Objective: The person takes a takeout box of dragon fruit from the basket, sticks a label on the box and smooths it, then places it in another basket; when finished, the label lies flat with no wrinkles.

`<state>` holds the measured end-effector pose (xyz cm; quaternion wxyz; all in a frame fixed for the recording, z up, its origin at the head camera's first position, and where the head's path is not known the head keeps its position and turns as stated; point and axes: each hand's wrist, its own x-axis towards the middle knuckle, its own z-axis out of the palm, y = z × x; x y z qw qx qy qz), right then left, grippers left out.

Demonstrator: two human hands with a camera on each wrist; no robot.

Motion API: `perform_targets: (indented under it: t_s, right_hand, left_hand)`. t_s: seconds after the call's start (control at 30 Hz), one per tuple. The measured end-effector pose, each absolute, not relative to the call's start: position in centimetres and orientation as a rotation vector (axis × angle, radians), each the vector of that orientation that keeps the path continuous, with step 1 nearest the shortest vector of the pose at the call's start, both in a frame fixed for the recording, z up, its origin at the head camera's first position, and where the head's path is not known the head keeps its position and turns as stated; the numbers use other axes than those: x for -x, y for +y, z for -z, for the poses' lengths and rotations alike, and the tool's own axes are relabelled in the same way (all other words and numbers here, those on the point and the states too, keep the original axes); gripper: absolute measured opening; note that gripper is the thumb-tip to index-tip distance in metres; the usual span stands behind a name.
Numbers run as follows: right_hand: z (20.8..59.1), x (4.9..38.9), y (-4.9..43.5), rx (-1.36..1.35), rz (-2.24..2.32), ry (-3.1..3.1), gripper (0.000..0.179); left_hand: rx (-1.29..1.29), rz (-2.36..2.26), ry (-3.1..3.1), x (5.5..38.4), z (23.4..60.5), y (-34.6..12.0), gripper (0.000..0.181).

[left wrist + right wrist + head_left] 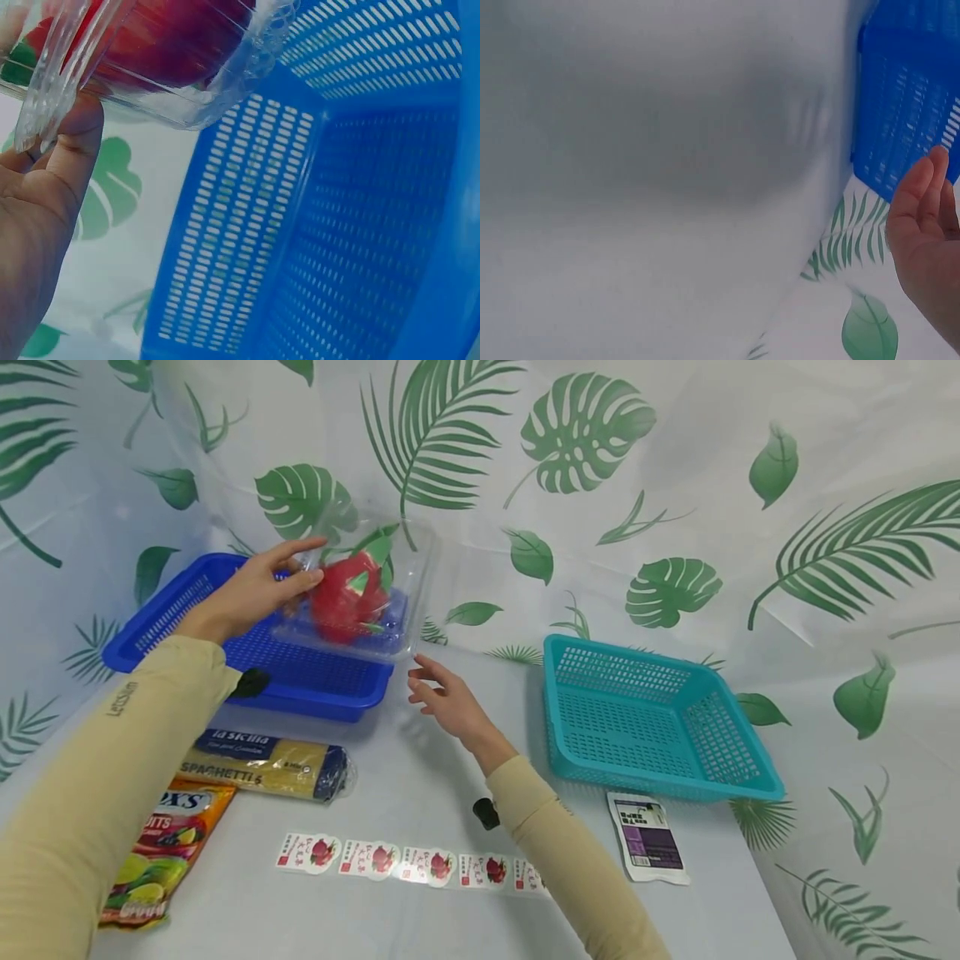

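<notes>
My left hand [255,589] pinches the left edge of a clear plastic box [414,610], raised over the blue basket [330,697]. Inside the box lies a red dragon fruit [347,602] with green scales. The left wrist view shows the thumb against the ridged rim of the box [52,97], with the dragon fruit [172,45] behind the plastic. Just below the box's lower right corner is my right hand [457,706], its fingers loosely bent and holding nothing. In the right wrist view that hand [930,232] appears in front of the blue basket [907,112].
A teal basket [637,777] stands at the right, with a white and purple packet [648,839] before it. Nearer on the left lie a spaghetti pack [277,764] and a candy bag [161,852]. A strip of dragon fruit stickers [427,866] lies in front.
</notes>
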<state>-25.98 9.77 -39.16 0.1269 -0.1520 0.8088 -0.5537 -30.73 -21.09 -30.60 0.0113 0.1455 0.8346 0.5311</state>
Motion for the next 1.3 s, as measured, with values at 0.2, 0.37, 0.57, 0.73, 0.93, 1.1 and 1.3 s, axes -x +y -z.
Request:
perform_targets:
  t_s: [0.2, 0.37, 0.57, 0.73, 0.93, 1.1, 1.3]
  right_hand:
    - [39.7, 24.8, 7.8, 0.519, 1.616, 2.282, 0.053]
    - [40.2, 24.0, 6.2, 0.531, 1.626, 2.295, 0.052]
    - [40.5, 23.5, 5.4, 0.453, 1.626, 2.393, 0.050]
    - [40.4, 23.0, 5.0, 0.423, 1.619, 2.413, 0.050]
    - [39.5, 20.8, 6.1, 0.598, 1.393, 2.482, 0.053]
    - [38.8, 19.6, 8.7, 0.477, 1.427, 2.467, 0.042]
    - [39.0, 21.4, 13.8, -0.062, 1.982, 2.243, 0.035]
  left_hand:
    - [-0.510, -1.663, 2.594, 30.5, 29.5, -19.7, 0.062]
    - [-0.599, -1.676, 2.573, 30.4, 28.9, -17.8, 0.060]
    - [-0.626, -1.730, 2.531, 30.0, 28.7, -15.3, 0.056]
    - [-0.627, -1.798, 2.470, 29.9, 29.4, -13.0, 0.055]
    - [-0.628, -1.822, 2.429, 29.9, 30.9, -11.0, 0.055]
    - [-0.605, -1.801, 2.437, 29.6, 31.8, -10.3, 0.055]
    - [-0.576, -1.784, 2.418, 29.0, 32.2, -9.6, 0.057]
